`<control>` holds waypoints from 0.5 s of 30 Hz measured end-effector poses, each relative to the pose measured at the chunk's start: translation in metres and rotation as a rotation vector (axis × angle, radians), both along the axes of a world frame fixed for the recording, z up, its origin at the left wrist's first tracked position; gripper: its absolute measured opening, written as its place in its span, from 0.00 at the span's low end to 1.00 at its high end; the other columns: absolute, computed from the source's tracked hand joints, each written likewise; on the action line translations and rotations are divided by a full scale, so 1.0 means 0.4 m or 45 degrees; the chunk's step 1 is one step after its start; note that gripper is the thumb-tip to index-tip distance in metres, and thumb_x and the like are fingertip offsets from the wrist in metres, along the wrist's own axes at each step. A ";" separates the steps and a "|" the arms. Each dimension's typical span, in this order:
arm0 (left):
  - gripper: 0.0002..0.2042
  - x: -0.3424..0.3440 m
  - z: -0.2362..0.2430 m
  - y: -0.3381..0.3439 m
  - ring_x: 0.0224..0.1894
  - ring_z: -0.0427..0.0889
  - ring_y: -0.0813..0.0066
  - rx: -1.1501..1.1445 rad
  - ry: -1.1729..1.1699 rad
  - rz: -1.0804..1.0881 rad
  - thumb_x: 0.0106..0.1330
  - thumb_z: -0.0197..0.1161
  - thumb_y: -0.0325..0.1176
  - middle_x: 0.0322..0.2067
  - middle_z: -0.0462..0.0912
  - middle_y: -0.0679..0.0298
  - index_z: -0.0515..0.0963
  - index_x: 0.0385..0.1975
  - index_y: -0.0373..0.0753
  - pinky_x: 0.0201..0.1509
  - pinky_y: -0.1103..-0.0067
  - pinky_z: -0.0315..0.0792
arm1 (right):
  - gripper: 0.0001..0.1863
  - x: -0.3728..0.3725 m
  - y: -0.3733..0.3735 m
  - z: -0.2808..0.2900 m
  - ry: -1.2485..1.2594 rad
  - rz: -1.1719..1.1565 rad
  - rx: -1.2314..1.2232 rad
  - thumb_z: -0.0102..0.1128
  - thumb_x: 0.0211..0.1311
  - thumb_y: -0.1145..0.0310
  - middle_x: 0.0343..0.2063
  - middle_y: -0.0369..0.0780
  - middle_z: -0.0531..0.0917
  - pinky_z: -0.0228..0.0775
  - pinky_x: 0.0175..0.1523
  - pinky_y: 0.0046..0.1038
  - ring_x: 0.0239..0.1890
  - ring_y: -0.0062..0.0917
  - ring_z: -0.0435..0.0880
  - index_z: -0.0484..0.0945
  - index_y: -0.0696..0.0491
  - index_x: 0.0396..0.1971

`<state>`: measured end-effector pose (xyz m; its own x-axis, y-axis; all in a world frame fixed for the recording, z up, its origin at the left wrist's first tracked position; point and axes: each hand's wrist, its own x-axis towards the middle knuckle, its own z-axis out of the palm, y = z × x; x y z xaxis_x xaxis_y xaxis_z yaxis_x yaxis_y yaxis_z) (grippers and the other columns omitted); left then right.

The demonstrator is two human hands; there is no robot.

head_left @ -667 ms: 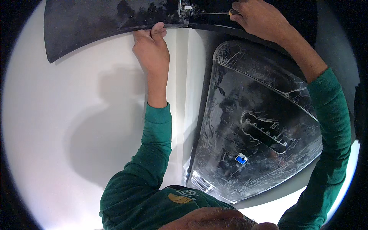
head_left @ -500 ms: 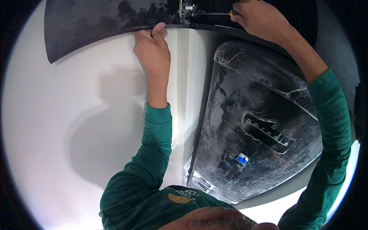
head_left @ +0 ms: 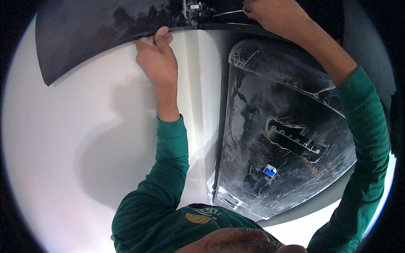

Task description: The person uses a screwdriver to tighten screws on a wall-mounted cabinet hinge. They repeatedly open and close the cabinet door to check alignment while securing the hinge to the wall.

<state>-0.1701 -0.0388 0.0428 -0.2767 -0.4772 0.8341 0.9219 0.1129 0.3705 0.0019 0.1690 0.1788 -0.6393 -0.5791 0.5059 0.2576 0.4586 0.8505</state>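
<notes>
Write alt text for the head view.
The right hand holds a thin tool beside a metal hinge, while the left hand touches the lower edge of a black panel. Lower right is a unit in wrinkled film.

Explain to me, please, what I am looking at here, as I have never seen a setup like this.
There is no robot: these are a person's own bare hands, in green sleeves. The view comes from the left of two wide fisheye cameras worn on the head, so straight edges bend near the rim.

The left hand is at the lower edge of a dark panel. The right hand holds a slim tool, probably a screwdriver, its shaft pointing toward a metal fitting.

Below is a black unit under wrinkled clear film, bearing a blue-and-white sticker. A pale surface lies to the left.
</notes>
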 end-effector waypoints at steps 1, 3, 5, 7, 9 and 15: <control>0.13 0.004 0.002 0.003 0.36 0.93 0.64 -0.019 -0.012 -0.003 0.76 0.64 0.33 0.31 0.90 0.52 0.74 0.37 0.27 0.39 0.75 0.84 | 0.10 -0.002 0.003 -0.004 0.048 -0.003 0.079 0.57 0.66 0.66 0.38 0.41 0.86 0.78 0.50 0.36 0.44 0.34 0.87 0.86 0.52 0.35; 0.13 -0.009 0.000 -0.003 0.36 0.93 0.63 0.007 0.009 -0.025 0.76 0.64 0.33 0.32 0.90 0.51 0.74 0.37 0.26 0.39 0.75 0.84 | 0.10 -0.005 -0.017 -0.022 0.083 -0.027 0.103 0.57 0.66 0.66 0.39 0.41 0.86 0.77 0.51 0.34 0.45 0.32 0.86 0.86 0.52 0.36; 0.14 -0.004 0.001 -0.002 0.36 0.93 0.63 -0.004 -0.012 -0.020 0.76 0.64 0.33 0.32 0.90 0.50 0.73 0.38 0.25 0.40 0.75 0.85 | 0.10 0.008 -0.019 -0.032 0.063 -0.008 0.040 0.58 0.65 0.66 0.39 0.41 0.86 0.77 0.51 0.35 0.44 0.33 0.87 0.86 0.52 0.38; 0.14 0.022 0.008 0.003 0.36 0.93 0.64 -0.050 -0.076 0.013 0.76 0.64 0.33 0.32 0.90 0.48 0.73 0.40 0.24 0.41 0.75 0.85 | 0.10 0.027 0.000 -0.027 0.070 -0.034 -0.048 0.58 0.66 0.66 0.38 0.41 0.86 0.78 0.50 0.36 0.42 0.34 0.87 0.85 0.53 0.38; 0.15 -0.004 0.001 0.001 0.36 0.93 0.63 0.007 0.031 -0.030 0.76 0.64 0.34 0.33 0.89 0.47 0.72 0.42 0.23 0.41 0.75 0.86 | 0.10 0.055 -0.004 -0.025 0.095 -0.001 -0.114 0.58 0.65 0.66 0.38 0.42 0.86 0.79 0.49 0.37 0.41 0.34 0.88 0.85 0.54 0.37; 0.17 0.009 0.004 0.007 0.38 0.92 0.62 0.043 0.025 -0.104 0.76 0.64 0.34 0.35 0.89 0.45 0.72 0.44 0.22 0.42 0.74 0.86 | 0.10 0.037 0.002 -0.005 0.093 0.121 -0.190 0.59 0.64 0.66 0.36 0.43 0.86 0.82 0.48 0.38 0.41 0.35 0.87 0.86 0.55 0.34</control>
